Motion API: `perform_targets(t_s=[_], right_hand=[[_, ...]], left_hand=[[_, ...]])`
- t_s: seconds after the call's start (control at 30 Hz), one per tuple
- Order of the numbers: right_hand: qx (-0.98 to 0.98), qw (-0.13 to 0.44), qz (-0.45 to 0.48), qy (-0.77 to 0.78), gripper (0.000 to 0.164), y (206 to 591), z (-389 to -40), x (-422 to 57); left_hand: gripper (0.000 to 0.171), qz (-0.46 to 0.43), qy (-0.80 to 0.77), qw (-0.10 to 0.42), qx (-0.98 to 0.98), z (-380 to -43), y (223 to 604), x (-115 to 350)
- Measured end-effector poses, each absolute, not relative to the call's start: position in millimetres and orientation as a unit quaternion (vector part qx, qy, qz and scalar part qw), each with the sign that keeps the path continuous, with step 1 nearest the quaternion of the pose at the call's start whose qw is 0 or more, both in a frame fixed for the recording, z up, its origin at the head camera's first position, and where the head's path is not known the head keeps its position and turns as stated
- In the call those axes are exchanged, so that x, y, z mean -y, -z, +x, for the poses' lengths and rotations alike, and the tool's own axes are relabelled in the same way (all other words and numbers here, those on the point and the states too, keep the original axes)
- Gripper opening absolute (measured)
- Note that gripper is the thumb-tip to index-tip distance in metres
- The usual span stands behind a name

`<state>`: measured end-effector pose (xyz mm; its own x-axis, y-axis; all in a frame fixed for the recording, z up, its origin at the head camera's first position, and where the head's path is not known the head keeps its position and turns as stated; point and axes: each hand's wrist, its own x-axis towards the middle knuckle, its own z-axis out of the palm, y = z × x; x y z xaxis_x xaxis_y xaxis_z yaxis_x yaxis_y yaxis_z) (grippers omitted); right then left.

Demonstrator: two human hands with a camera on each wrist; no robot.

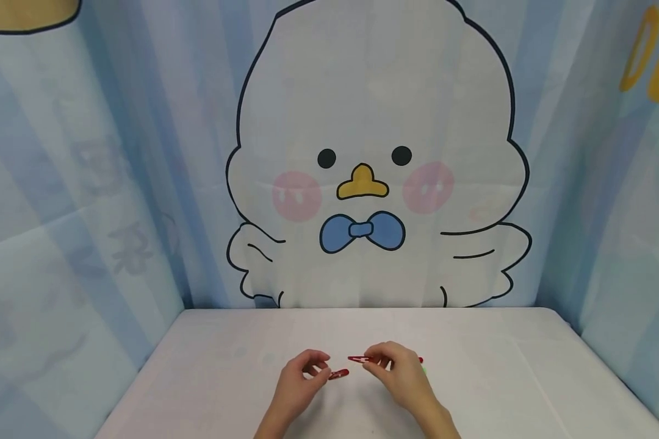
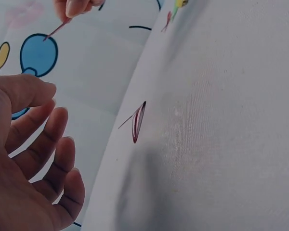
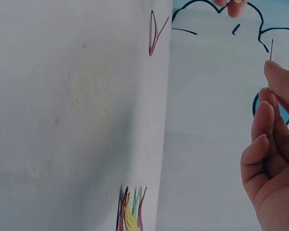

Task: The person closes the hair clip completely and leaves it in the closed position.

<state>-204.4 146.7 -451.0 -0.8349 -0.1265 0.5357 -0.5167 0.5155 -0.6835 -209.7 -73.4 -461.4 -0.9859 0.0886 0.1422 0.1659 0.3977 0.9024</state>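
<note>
A red snap hair clip [image 1: 338,374] lies on the table close to my left hand, its parts spread apart in the left wrist view. My left hand [image 1: 301,381] hovers beside it with relaxed, slightly bent fingers [image 2: 53,166] and nothing between them. Higher and to the right, my right hand [image 1: 401,373] pinches another red hair clip [image 1: 357,359] between thumb and fingertips, its thin end pointing left. Behind the right hand, mostly hidden in the head view, lies a small group of red, yellow and green hair clips [image 3: 130,211].
The white-covered table [image 1: 241,341] reaches back to a curtain [image 1: 373,97] printed with a white cartoon bird wearing a blue bow tie. More printed curtain hangs at the left [image 1: 60,213] and right [image 1: 626,213] sides.
</note>
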Motion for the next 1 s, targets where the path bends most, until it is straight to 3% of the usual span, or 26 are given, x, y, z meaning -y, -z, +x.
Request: perform_targets(t_s=[1.0], right_hand=[[0.896, 0.076, 0.068, -0.432, 0.011, 459, -246, -170]], left_hand=[[0.019, -0.095, 0.435, -0.038, 0.894, -244, 483, 76]])
